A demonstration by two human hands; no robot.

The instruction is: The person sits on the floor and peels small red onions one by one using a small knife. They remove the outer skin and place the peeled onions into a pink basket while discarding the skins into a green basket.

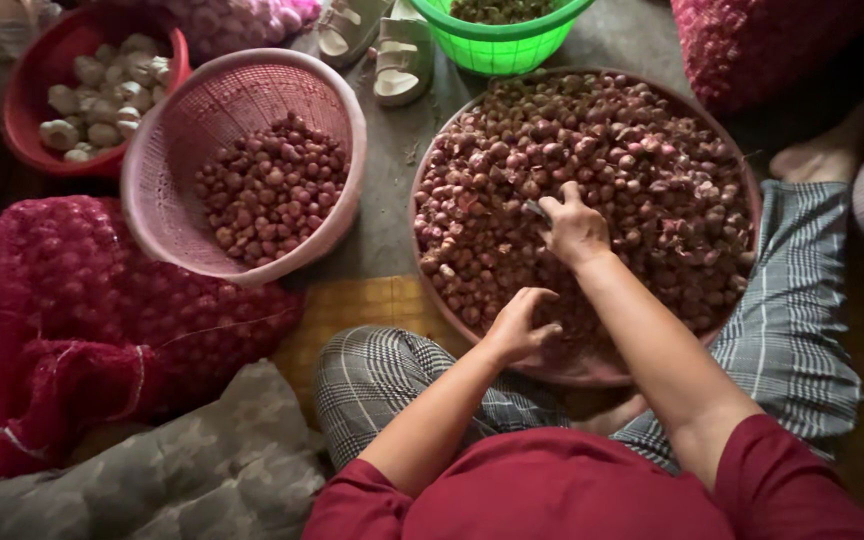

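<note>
you sit on the floor with a wide round basin (727,160) heaped with small red shallots (632,170) between your knees; your right hand (574,228) rests on the heap, clenched round a small dark blade (537,210), and your left hand (519,325) curls loosely into the shallots at the near rim, though whether it grips one i cannot tell. the pink basket (167,130) to your left is partly filled with cleaner-looking shallots (272,185), so by my judgement some are done, yet most remain in the basin.
</note>
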